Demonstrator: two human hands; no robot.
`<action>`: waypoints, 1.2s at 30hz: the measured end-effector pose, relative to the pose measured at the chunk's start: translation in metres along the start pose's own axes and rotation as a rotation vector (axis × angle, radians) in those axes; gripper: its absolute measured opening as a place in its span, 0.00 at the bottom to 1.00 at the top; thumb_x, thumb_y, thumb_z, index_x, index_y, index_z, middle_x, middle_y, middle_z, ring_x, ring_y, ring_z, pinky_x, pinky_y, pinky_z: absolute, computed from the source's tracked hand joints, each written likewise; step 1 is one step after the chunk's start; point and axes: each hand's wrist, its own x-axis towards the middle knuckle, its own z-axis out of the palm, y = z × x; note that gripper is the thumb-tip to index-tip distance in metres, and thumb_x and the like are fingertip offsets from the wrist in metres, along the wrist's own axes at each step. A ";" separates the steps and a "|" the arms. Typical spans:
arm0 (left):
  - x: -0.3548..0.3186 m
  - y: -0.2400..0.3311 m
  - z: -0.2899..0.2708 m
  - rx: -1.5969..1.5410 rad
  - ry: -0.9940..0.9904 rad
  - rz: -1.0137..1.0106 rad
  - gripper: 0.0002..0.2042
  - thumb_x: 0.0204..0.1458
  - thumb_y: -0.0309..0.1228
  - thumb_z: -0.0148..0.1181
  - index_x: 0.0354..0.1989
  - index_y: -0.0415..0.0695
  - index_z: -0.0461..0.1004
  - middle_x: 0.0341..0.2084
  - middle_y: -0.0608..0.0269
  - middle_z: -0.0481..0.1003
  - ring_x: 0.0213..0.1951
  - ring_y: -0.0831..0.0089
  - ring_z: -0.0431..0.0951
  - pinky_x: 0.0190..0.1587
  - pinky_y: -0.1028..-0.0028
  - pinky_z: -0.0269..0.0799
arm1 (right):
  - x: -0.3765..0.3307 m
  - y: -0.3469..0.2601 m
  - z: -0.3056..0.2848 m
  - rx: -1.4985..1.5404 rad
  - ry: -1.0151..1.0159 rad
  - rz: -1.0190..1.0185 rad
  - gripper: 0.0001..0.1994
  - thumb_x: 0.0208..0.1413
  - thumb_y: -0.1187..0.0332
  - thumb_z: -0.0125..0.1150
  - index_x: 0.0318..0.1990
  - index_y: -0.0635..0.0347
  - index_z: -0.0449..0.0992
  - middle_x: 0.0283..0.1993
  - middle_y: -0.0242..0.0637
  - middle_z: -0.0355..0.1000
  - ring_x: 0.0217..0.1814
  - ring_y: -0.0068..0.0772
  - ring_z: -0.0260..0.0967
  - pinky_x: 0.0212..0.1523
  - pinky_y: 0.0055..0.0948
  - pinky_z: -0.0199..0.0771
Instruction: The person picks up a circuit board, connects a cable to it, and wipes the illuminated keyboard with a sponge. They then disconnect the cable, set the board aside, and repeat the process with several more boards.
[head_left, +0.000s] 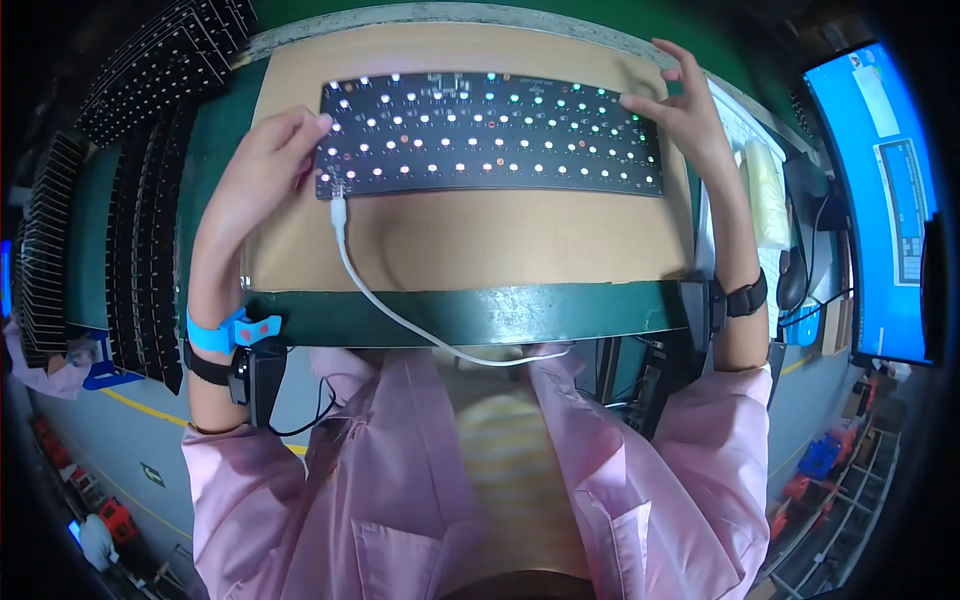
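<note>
Green tabletop (470, 312) fills the middle of the view, with a brown mat (470, 235) laid over it. On the mat lies a long black board (490, 135), flat, its rows of small lights glowing white, green and red. The left hand (262, 170) rests at the board's left end, fingers loosely curled, the fingertips (322, 122) touching the edge near the top corner; it grips nothing fully. The right hand (685, 110) sits at the board's right end, fingers spread and half open, the thumb pressing the board's upper right corner. A white cable (400, 320) plugs into the lower left corner of the board, just beside the left hand, and runs down over the tabletop's front edge toward the person's pink shirt (400, 500). A blue wrist strap (225, 332) circles the left wrist. Stacks of dark boards (150, 70) stand to the left of the mat. A blue-lit monitor (880, 200) stands on the right, with a black mouse (792, 280) near it.
</note>
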 end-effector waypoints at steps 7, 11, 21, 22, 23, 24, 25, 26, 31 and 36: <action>0.013 0.034 0.031 1.025 0.406 0.907 0.28 0.34 0.37 0.66 0.45 0.41 0.66 0.36 0.50 0.71 0.41 0.53 0.71 0.43 0.64 0.66 | -0.019 -0.027 -0.004 -0.414 0.073 -0.106 0.29 0.44 0.62 0.64 0.55 0.54 0.60 0.52 0.46 0.60 0.46 0.38 0.66 0.46 0.30 0.66; 0.025 0.038 0.045 0.962 -0.230 0.848 0.48 0.22 0.33 0.71 0.59 0.44 0.53 0.51 0.49 0.61 0.53 0.54 0.62 0.56 0.64 0.57 | -0.067 -0.073 -0.003 -0.271 0.350 -0.211 0.24 0.46 0.65 0.61 0.52 0.59 0.63 0.51 0.40 0.63 0.52 0.39 0.62 0.50 0.32 0.62; 0.002 0.120 0.089 1.160 0.351 0.590 0.43 0.28 0.42 0.66 0.53 0.31 0.54 0.45 0.46 0.61 0.46 0.56 0.67 0.46 0.67 0.66 | -0.097 -0.135 -0.003 0.521 -0.286 -0.097 0.10 0.54 0.68 0.49 0.38 0.66 0.71 0.31 0.35 0.67 0.33 0.23 0.63 0.33 0.20 0.60; 0.000 0.124 0.096 1.159 0.466 0.459 0.43 0.32 0.45 0.63 0.51 0.24 0.54 0.43 0.44 0.62 0.44 0.58 0.68 0.44 0.68 0.67 | -0.092 -0.144 0.011 0.576 -0.306 -0.099 0.10 0.55 0.68 0.48 0.36 0.66 0.72 0.28 0.33 0.67 0.29 0.20 0.62 0.29 0.18 0.59; -0.002 0.125 0.098 1.155 0.460 0.471 0.43 0.32 0.45 0.63 0.51 0.24 0.54 0.43 0.44 0.62 0.44 0.58 0.68 0.44 0.68 0.67 | -0.085 -0.147 0.013 0.569 -0.297 -0.093 0.10 0.55 0.68 0.48 0.36 0.66 0.72 0.28 0.33 0.67 0.29 0.20 0.62 0.29 0.18 0.59; -0.005 0.125 0.100 1.095 0.467 0.491 0.44 0.30 0.45 0.64 0.51 0.25 0.54 0.43 0.44 0.61 0.44 0.57 0.68 0.44 0.67 0.67 | -0.079 -0.150 0.013 0.647 -0.364 -0.051 0.09 0.56 0.68 0.47 0.34 0.65 0.71 0.25 0.32 0.65 0.26 0.18 0.60 0.27 0.18 0.57; -0.007 0.125 0.102 1.036 0.473 0.508 0.45 0.28 0.45 0.65 0.52 0.25 0.53 0.43 0.44 0.61 0.44 0.56 0.68 0.44 0.67 0.67 | -0.073 -0.152 0.013 0.725 -0.434 -0.010 0.09 0.56 0.68 0.47 0.32 0.65 0.71 0.21 0.31 0.64 0.24 0.17 0.58 0.25 0.18 0.56; -0.007 0.124 0.103 0.974 0.480 0.518 0.46 0.26 0.45 0.65 0.52 0.25 0.53 0.43 0.44 0.61 0.43 0.55 0.68 0.44 0.66 0.67 | -0.071 -0.154 0.015 0.804 -0.510 0.032 0.10 0.56 0.69 0.46 0.30 0.64 0.71 0.18 0.29 0.62 0.21 0.15 0.57 0.23 0.17 0.55; -0.006 0.125 0.094 0.873 0.457 0.679 0.45 0.26 0.43 0.66 0.52 0.27 0.53 0.42 0.44 0.61 0.42 0.55 0.68 0.42 0.66 0.67 | -0.088 -0.161 0.046 0.804 -0.101 -0.099 0.11 0.58 0.69 0.44 0.26 0.65 0.68 0.13 0.26 0.55 0.17 0.14 0.51 0.19 0.17 0.51; 0.025 0.101 0.088 0.781 0.542 1.215 0.44 0.25 0.42 0.68 0.52 0.31 0.56 0.42 0.47 0.61 0.41 0.57 0.68 0.42 0.67 0.67 | -0.092 -0.165 0.043 0.770 -0.221 -0.079 0.12 0.58 0.70 0.43 0.25 0.65 0.67 0.13 0.26 0.54 0.17 0.13 0.50 0.18 0.18 0.51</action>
